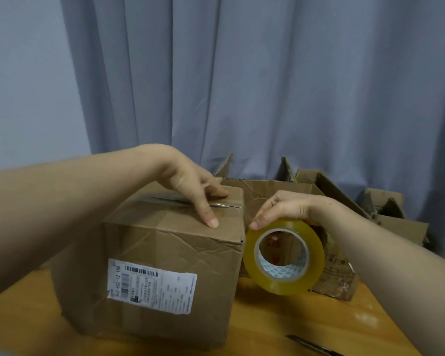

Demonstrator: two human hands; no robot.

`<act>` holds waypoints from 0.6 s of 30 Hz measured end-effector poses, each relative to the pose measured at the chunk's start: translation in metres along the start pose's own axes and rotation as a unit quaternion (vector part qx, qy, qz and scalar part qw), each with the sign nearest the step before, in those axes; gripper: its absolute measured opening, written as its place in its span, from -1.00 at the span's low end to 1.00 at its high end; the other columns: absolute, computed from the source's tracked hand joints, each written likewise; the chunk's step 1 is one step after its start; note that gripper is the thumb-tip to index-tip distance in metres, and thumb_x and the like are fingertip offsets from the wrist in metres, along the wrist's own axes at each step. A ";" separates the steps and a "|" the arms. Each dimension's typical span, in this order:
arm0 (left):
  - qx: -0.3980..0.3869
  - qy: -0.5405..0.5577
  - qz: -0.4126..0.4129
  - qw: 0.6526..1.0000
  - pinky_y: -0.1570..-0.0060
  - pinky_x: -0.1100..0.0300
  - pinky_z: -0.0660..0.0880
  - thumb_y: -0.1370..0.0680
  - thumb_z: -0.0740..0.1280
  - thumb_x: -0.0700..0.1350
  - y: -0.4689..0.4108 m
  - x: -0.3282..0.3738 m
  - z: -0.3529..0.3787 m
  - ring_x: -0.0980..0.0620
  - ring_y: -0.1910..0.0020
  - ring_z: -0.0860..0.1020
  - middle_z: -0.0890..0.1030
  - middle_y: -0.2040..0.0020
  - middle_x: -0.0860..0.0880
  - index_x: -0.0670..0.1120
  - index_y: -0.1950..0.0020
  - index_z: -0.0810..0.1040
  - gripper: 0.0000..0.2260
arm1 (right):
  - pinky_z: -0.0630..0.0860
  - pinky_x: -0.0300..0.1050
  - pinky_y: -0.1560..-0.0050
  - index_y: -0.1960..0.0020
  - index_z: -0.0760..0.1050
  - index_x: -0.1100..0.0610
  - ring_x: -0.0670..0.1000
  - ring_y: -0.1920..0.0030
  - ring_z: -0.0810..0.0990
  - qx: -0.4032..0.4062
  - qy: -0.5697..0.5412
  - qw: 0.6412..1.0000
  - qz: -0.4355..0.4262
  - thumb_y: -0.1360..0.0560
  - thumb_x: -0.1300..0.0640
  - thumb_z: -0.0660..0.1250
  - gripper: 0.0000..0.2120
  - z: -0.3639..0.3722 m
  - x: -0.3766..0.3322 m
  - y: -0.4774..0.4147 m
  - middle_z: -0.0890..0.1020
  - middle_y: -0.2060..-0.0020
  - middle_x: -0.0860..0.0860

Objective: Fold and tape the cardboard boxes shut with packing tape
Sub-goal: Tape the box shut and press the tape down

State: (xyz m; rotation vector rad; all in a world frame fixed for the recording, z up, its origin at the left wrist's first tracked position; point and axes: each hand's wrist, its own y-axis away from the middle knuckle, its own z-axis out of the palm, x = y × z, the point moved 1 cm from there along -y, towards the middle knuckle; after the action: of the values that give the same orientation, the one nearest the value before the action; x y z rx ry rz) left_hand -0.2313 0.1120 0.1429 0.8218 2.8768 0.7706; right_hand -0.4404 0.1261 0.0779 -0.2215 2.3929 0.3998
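Brown cardboard box [165,253] stands closed on the wooden surface [280,325]. Its white label [152,289] shows barcodes and "S02-602-12"; the smaller print is too blurred to read. The left hand [190,186] lies on the box top, fingers [206,214] straight, pressing across the taped seam. Just right of the box, the right hand [285,206] grips the yellowish tape roll [284,255] from above. Behind, the open boxes [332,191] are partly hidden.

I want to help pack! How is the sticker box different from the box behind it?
The sticker box has its top flaps folded flat with tape on the seam; the box behind has flaps standing up. The left hand rests on the sticker box, not on the box behind. Both are creased brown cardboard.
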 end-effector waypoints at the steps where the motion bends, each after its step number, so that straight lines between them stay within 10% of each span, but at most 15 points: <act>1: 0.016 0.009 0.018 1.000 -0.41 0.19 -0.10 -0.48 0.35 0.09 0.001 0.006 0.005 0.09 -0.53 -0.10 -0.11 -0.56 0.10 0.05 -0.56 -0.01 -0.23 | 0.58 -0.04 -0.12 0.09 0.70 0.03 -0.02 0.13 0.68 0.006 0.008 1.000 0.002 -0.13 -0.20 0.54 -0.56 -0.001 -0.001 0.000 0.72 0.16 -0.02; 8: 0.102 -0.003 0.017 0.995 -0.48 0.10 -0.17 -0.37 0.30 0.37 0.002 0.011 0.047 0.11 -0.52 -0.22 -0.26 -0.54 0.10 0.05 -0.52 -0.31 0.02 | 0.60 -0.01 -0.08 0.11 0.69 -0.04 -0.04 0.07 0.68 0.044 0.048 0.998 0.022 -0.02 -0.29 0.56 -0.48 -0.005 -0.020 -0.009 0.72 0.17 -0.10; 18: 0.141 0.048 -0.096 0.984 -0.46 0.13 -0.16 -0.56 -0.16 0.28 0.039 -0.066 0.063 0.11 -0.53 -0.07 -0.09 -0.56 0.09 0.00 -0.56 -0.09 -0.37 | 0.60 0.07 -0.07 0.06 0.69 0.06 0.06 0.09 0.70 0.048 0.046 0.996 0.055 0.09 -0.29 0.60 -0.31 -0.003 -0.021 -0.008 0.73 0.16 0.01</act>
State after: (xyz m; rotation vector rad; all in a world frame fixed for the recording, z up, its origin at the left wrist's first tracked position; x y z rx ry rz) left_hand -0.1452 0.1355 0.1007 0.5249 3.1382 0.3975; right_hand -0.4248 0.1185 0.0925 -0.0654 2.5160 0.3308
